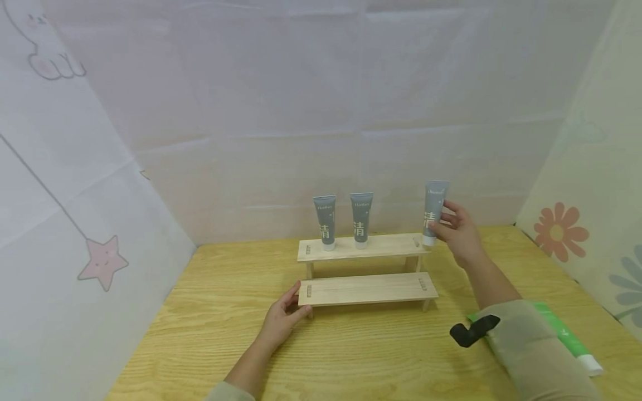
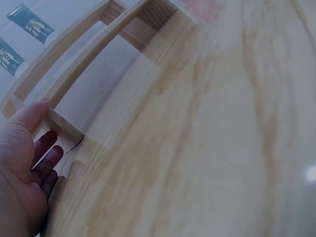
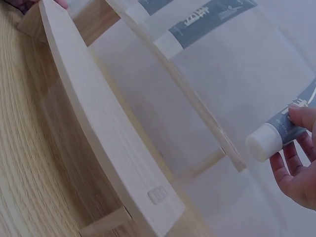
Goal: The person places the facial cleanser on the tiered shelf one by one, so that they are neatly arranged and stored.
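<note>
A light wooden two-step rack (image 1: 371, 288) stands on the table. Its left end, at the lower step, is held by my left hand (image 1: 278, 321); the left wrist view shows the thumb (image 2: 33, 112) against the step's edge. My right hand (image 1: 462, 235) pinches a grey-blue squeeze tube (image 1: 434, 207), cap down, by the right end of the upper step (image 1: 381, 245). In the right wrist view its white cap (image 3: 264, 142) appears apart from the wood. Two matching tubes, one at left (image 1: 326, 220) and one mid-step (image 1: 361, 218), stand on their caps on the upper step.
A green tube (image 1: 564, 334) with a white cap lies at the right, partly hidden by my right sleeve (image 1: 539, 351). White printed sheets (image 1: 351, 111) hang behind the table and along both sides. The table (image 1: 210, 312) has a yellow wood-grain top.
</note>
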`<state>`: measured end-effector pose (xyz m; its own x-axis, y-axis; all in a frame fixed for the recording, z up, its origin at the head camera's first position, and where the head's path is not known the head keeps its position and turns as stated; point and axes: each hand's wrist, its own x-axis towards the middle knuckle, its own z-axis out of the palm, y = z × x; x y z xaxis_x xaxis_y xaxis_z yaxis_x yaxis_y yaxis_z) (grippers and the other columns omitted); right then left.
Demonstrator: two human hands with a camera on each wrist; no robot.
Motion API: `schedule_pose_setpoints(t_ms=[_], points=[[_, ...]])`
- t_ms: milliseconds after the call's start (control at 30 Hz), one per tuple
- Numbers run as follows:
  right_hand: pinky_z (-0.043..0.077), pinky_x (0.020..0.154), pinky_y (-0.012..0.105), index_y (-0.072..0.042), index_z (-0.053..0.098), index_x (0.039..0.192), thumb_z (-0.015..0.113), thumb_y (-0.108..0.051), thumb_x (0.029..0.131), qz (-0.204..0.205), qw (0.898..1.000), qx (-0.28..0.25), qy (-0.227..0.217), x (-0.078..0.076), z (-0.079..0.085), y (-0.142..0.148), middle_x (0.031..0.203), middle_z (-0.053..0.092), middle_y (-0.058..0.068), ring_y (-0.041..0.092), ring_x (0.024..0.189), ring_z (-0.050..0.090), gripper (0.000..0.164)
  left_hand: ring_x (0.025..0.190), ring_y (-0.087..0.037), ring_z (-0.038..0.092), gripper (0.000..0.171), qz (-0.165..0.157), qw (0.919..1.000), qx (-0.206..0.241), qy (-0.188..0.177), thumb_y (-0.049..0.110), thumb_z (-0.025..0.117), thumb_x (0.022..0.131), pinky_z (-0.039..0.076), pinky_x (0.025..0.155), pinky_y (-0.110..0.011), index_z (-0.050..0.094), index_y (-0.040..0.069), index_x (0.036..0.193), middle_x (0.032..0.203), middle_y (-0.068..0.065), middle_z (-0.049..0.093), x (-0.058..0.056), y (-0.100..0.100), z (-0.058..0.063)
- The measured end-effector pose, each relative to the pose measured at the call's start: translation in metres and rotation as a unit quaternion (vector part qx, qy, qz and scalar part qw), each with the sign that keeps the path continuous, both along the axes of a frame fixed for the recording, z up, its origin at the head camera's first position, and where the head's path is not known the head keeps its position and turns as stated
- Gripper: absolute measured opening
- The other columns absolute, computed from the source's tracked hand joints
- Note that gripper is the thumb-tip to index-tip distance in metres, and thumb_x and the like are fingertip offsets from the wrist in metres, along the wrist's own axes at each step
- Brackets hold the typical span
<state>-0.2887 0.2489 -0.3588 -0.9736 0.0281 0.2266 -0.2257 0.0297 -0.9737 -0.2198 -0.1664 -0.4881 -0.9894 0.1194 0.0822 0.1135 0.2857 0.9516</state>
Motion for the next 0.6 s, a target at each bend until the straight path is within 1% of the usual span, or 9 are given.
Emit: schedule_pose_setpoints(t_ms=[100,200,300,367,400,500,600], points=[[0.053,0.079,0.016,-0.008,0.023,0.153,0.066,-0.009,0.093,0.006,1.000,-0.013,0.002,-0.001,0.002,-0.008,0.111,0.054,-0.012,-0.001,0.096,0.060,0.074,0.110,-0.021,0.057,0.073,-0.002,1.0000,-0.001,-0.002,0.023,0.073,0.089,0.046,0.087,-0.020,0.037,0.011,0.151,0.124,-0.013,0.064,0.001,0.000,0.001],[0.053,0.079,0.016,-0.008,0.025,0.152,0.067,-0.007,0.093,0.009,1.000,-0.019,0.002,-0.003,0.002,-0.015,0.111,0.054,-0.011,0.000,0.096,0.060,0.073,0.109,-0.021,0.057,0.073,-0.008,0.9999,-0.009,0.005,0.026,0.072,0.090,0.046,0.087,-0.022,0.036,0.009,0.151,0.124,-0.015,0.063,0.002,-0.001,0.001],[0.053,0.079,0.016,-0.007,0.026,0.151,0.066,-0.006,0.093,0.011,1.000,-0.006,0.002,-0.005,0.002,-0.022,0.112,0.053,-0.009,0.000,0.097,0.060,0.070,0.109,-0.021,0.057,0.074,-0.009,0.9998,-0.015,0.012,0.027,0.072,0.090,0.046,0.087,-0.023,0.036,0.007,0.151,0.124,-0.016,0.063,0.003,-0.001,0.002],[0.053,0.080,0.017,-0.007,0.029,0.148,0.066,-0.006,0.093,0.013,1.000,-0.001,0.002,-0.005,0.002,-0.027,0.112,0.053,-0.007,0.001,0.096,0.059,0.067,0.109,-0.020,0.057,0.074,-0.004,0.9999,-0.013,0.009,0.027,0.072,0.089,0.046,0.087,-0.022,0.037,0.008,0.151,0.123,-0.015,0.064,0.004,-0.001,0.003],[0.053,0.080,0.017,-0.008,0.030,0.147,0.066,-0.005,0.093,0.014,1.000,0.003,0.002,-0.005,0.002,-0.030,0.112,0.053,-0.007,0.002,0.097,0.059,0.065,0.109,-0.021,0.057,0.073,-0.005,0.9998,-0.014,0.012,0.027,0.072,0.090,0.046,0.087,-0.022,0.036,0.007,0.151,0.123,-0.016,0.064,0.005,-0.001,0.003],[0.052,0.080,0.017,-0.012,0.034,0.143,0.067,-0.005,0.092,0.016,1.000,0.009,-0.001,-0.006,0.002,-0.037,0.112,0.052,-0.006,0.004,0.097,0.057,0.061,0.110,-0.021,0.056,0.073,-0.001,1.0000,-0.008,0.004,0.025,0.073,0.089,0.045,0.088,-0.022,0.037,0.008,0.151,0.123,-0.015,0.064,0.005,0.000,0.004],[0.051,0.080,0.017,-0.014,0.035,0.142,0.067,-0.006,0.092,0.009,1.000,0.023,-0.011,-0.007,0.001,-0.043,0.114,0.052,-0.005,0.007,0.101,0.055,0.060,0.111,-0.022,0.056,0.072,-0.001,1.0000,-0.004,0.003,0.024,0.073,0.089,0.045,0.089,-0.022,0.037,0.008,0.151,0.124,-0.015,0.064,0.005,0.000,0.004]])
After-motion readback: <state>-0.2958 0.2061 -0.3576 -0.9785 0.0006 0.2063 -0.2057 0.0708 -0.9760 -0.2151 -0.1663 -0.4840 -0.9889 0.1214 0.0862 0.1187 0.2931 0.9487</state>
